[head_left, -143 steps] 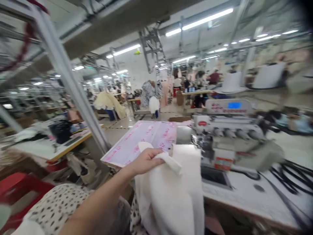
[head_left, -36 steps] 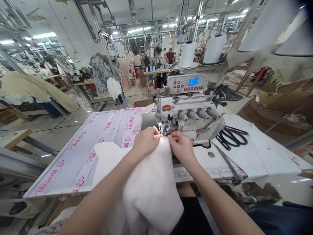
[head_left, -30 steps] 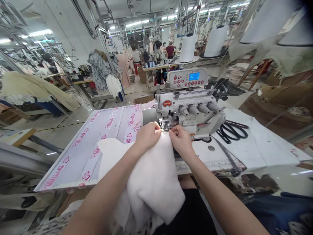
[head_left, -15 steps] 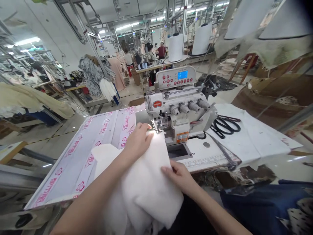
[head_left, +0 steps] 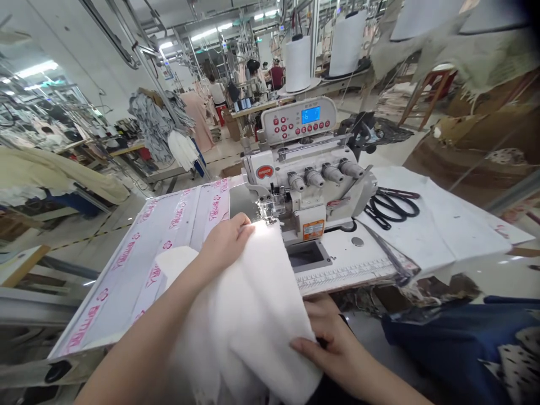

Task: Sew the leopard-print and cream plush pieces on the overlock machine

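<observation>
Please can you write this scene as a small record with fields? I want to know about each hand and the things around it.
left hand: rests on the white fabric, near the presser foot
right hand: at the fabric's lower edge
machine: white overlock sewing machine
right of machine: black-handled scissors on a white sheet
left of machine: board with pink print
background: person in a red top

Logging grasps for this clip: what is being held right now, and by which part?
White padded fabric: the right hand holds its lower edge; the left hand presses its top edge by the overlock machine.
</observation>
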The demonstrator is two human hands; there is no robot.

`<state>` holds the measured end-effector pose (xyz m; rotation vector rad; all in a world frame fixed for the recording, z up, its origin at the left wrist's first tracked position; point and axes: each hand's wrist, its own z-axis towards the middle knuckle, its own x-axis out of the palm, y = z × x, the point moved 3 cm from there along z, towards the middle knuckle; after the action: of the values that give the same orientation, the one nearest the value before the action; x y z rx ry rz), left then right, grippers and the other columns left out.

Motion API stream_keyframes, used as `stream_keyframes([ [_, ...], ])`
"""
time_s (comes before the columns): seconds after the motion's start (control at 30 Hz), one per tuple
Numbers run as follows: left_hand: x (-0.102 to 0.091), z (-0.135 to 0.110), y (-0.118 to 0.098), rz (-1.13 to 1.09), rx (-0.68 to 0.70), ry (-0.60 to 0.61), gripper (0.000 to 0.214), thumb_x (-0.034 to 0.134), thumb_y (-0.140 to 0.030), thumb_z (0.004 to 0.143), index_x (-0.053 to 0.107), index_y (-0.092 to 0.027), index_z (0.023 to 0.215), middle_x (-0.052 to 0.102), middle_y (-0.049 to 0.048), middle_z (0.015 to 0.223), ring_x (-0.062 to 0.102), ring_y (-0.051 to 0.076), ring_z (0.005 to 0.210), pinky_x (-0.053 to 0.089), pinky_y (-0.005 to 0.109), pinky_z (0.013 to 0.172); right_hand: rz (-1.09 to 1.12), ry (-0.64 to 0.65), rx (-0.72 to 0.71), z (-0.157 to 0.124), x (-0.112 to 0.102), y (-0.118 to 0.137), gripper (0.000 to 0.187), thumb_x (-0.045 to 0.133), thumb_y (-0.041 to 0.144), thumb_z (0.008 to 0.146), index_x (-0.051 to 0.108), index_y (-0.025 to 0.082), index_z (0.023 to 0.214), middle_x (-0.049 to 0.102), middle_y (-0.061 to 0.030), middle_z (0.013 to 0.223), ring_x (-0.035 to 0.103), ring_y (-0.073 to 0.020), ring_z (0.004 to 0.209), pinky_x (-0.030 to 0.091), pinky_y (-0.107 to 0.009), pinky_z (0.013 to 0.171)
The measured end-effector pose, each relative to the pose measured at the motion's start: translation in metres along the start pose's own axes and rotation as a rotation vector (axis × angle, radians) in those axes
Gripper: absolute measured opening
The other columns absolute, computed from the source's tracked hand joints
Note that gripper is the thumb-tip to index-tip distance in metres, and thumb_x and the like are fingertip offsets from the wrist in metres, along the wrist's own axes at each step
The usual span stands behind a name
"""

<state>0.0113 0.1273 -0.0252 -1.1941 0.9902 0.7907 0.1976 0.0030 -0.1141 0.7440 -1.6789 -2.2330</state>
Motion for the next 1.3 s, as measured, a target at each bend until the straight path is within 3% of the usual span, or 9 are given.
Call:
stream_keyframes([
  [0.13, -0.004, 0.003, 0.006, -0.139, -0.017, 0.062, 0.022, 0.041, -0.038, 0.083, 0.050, -0.020, 0.074, 0.053, -0.0038, 0.067, 0.048, 0.012, 0.061, 0.033, 0.022, 0.053, -0.046, -0.069, 0.007, -0.005, 0.008, -0.006, 0.027, 0.058, 0.028, 0.080, 0.052, 0.015, 0.057, 0.051, -0.0044, 0.076, 0.051, -0.0161, 0.076, 0.042, -0.024, 0.063],
  [0.3, 0.002, -0.004, -0.003, 0.109, -0.010, -0.016, 0.015, 0.037, -0.033, 0.086, 0.045, -0.021, 0.081, 0.054, -0.0034, 0.067, 0.050, 0.015, 0.064, 0.031, 0.025, 0.056, -0.115, 0.028, 0.027, -0.014, 0.001, 0.008, 0.024, 0.041, 0.021, 0.087, 0.050, 0.016, 0.066, 0.048, -0.0045, 0.075, 0.049, -0.0145, 0.075, 0.041, -0.025, 0.065],
  [0.5, 0.009, -0.003, -0.010, 0.210, -0.031, -0.015, 0.013, 0.034, -0.031, 0.088, 0.041, -0.022, 0.082, 0.055, -0.0027, 0.067, 0.051, 0.017, 0.062, 0.028, 0.026, 0.054, -0.157, -0.020, 0.014, -0.021, -0.001, -0.005, 0.032, 0.047, 0.024, 0.085, 0.035, 0.016, 0.056, 0.046, -0.0027, 0.071, 0.048, -0.0123, 0.067, 0.039, -0.022, 0.058],
  [0.6, 0.008, 0.005, -0.008, 0.213, -0.015, -0.024, 0.013, 0.034, -0.031, 0.088, 0.042, -0.021, 0.083, 0.056, -0.0019, 0.069, 0.052, 0.018, 0.064, 0.029, 0.027, 0.054, -0.183, -0.073, 0.028, -0.019, 0.002, -0.015, 0.037, 0.047, 0.026, 0.085, 0.030, 0.017, 0.054, 0.044, -0.0019, 0.068, 0.046, -0.0116, 0.064, 0.037, -0.022, 0.055],
  [0.77, 0.007, 0.018, -0.002, 0.216, -0.002, -0.043, 0.014, 0.033, -0.029, 0.088, 0.043, -0.020, 0.083, 0.058, -0.0002, 0.073, 0.053, 0.019, 0.067, 0.031, 0.028, 0.056, -0.285, -0.140, 0.016, -0.009, -0.001, -0.017, 0.040, 0.047, 0.030, 0.086, 0.031, 0.017, 0.051, 0.045, -0.0027, 0.069, 0.046, -0.0151, 0.074, 0.039, -0.026, 0.064],
  [0.9, 0.006, 0.031, 0.004, 0.233, 0.028, -0.053, 0.016, 0.032, -0.028, 0.087, 0.045, -0.019, 0.084, 0.059, 0.0019, 0.075, 0.054, 0.020, 0.067, 0.031, 0.029, 0.056, -0.377, -0.169, 0.048, 0.002, -0.006, -0.018, 0.042, 0.045, 0.033, 0.086, 0.031, 0.017, 0.051, 0.039, -0.0004, 0.064, 0.042, -0.0117, 0.061, 0.036, -0.023, 0.055],
  [1.3, 0.006, 0.080, 0.030, 0.303, 0.109, -0.172, 0.021, 0.033, -0.028, 0.088, 0.051, -0.018, 0.095, 0.062, 0.0067, 0.085, 0.058, 0.024, 0.077, 0.035, 0.028, 0.057, -0.364, -0.251, -0.002, 0.040, -0.018, -0.014, 0.039, 0.048, 0.032, 0.085, 0.031, 0.017, 0.054, 0.035, 0.0014, 0.067, 0.042, -0.0106, 0.060, 0.034, -0.022, 0.054],
])
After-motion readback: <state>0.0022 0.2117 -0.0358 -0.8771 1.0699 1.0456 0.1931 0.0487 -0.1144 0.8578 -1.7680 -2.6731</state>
